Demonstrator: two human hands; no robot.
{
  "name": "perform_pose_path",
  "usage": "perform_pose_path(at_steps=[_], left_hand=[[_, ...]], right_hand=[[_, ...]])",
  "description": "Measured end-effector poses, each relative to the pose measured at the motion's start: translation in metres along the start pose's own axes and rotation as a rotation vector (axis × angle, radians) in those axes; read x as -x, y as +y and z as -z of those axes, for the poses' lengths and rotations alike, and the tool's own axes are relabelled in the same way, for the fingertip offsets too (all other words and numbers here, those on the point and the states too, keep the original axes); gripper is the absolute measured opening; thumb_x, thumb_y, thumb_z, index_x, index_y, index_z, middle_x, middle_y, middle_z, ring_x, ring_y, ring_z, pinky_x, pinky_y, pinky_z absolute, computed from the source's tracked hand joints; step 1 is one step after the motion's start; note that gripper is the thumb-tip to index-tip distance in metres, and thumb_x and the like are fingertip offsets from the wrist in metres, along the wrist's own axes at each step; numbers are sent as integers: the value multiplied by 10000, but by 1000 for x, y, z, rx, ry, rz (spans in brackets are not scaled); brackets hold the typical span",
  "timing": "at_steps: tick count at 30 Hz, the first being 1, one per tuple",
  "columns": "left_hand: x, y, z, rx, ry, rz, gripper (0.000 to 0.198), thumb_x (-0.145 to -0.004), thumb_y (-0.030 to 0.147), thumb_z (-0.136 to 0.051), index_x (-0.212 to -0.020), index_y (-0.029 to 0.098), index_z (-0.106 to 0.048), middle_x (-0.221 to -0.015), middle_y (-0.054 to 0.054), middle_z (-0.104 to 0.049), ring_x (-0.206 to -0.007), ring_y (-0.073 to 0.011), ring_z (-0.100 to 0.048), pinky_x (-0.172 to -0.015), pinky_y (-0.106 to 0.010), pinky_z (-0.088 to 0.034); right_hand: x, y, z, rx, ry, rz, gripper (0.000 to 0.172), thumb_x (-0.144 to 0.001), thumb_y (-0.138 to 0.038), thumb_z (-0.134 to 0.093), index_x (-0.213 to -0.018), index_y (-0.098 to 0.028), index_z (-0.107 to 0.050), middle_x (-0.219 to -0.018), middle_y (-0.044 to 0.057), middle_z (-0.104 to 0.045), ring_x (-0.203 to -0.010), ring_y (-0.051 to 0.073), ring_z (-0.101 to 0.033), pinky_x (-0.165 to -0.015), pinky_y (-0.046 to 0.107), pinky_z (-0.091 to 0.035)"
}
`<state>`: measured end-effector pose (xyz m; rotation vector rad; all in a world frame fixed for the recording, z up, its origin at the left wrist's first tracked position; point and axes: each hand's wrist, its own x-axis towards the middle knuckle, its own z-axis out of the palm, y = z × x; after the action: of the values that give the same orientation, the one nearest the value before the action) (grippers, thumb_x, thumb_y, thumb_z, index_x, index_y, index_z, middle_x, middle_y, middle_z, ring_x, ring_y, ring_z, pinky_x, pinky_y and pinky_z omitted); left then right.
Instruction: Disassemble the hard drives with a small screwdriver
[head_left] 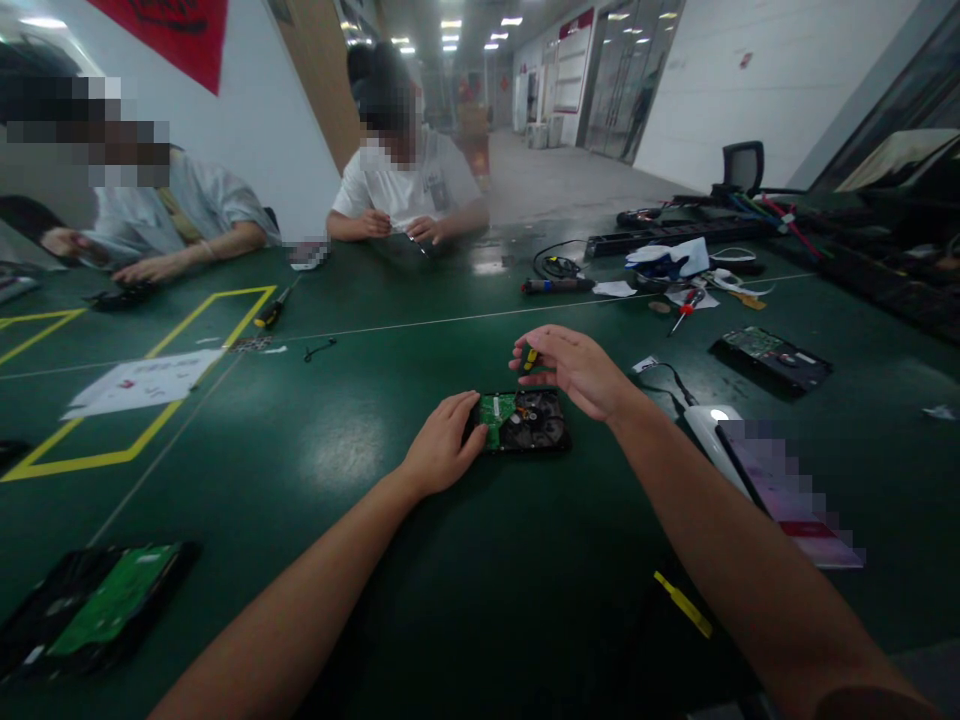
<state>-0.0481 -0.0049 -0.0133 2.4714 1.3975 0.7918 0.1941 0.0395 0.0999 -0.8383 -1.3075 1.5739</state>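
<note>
In the head view a hard drive lies flat on the green table, its green circuit board facing up on the left and dark metal casing on the right. My left hand grips the drive's left end, fingers at the far edge and thumb at the near side. Just above the drive's far right corner is my right hand, fingers curled round a screwdriver with a black and yellow handle. The screwdriver's tip is too small to make out.
Other hard drives lie on the right and near left. A phone, a yellow strip tool and a red screwdriver are on the right. Behind them are cables and gloves. Two people sit across the table.
</note>
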Motion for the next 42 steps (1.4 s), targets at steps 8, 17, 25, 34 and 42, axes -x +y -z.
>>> perform_pose_path(at_steps=[8,17,25,34,42], left_hand=[[0,3,2,-2,-14,-4,527,-1014,412,-463,-1472,153,-434,-1468,-168,-529,-1380,-293,-491,-1184,-516,-398],[-1,2,1,1,-4,-2,527,-1014,428,-464,-1467,160,-446,-1465,-164,-534,-1376,-295,-496,-1180,-519,-406],[-1,0,1,-4,-12,3,541,-1010,420,-474,-1466,129,-448,-1468,-174,-531,-1373,-287,-493,-1186,-494,-402],[-1,2,1,1,-10,-6,518,-1012,408,-469,-1465,157,-444,-1461,-161,-538,-1375,-289,-494,-1180,-512,-404],[-1,2,2,2,-7,-3,521,-1014,417,-468,-1468,163,-445,-1461,-165,-540,-1374,-291,-499,-1174,-517,-410]], right_hand=[[1,7,-12,-56,-66,4,247,-868,-445,-722,-949,-212,-718,-1063,74,-688,-963,207,-634,-785,344,-595],[1,6,-10,-78,-51,-59,300,-879,-506,-707,-935,-214,-665,-1035,90,-680,-998,237,-634,-793,385,-603],[0,4,-4,18,30,-35,323,-853,-514,-744,-877,-223,-605,-982,70,-673,-955,223,-636,-698,334,-586],[0,16,-12,-139,-118,-79,310,-900,-517,-624,-954,-216,-672,-1004,75,-701,-974,235,-651,-827,405,-576],[2,10,-10,-81,-153,-85,312,-909,-520,-639,-958,-218,-699,-1060,89,-701,-1020,249,-644,-739,367,-586]])
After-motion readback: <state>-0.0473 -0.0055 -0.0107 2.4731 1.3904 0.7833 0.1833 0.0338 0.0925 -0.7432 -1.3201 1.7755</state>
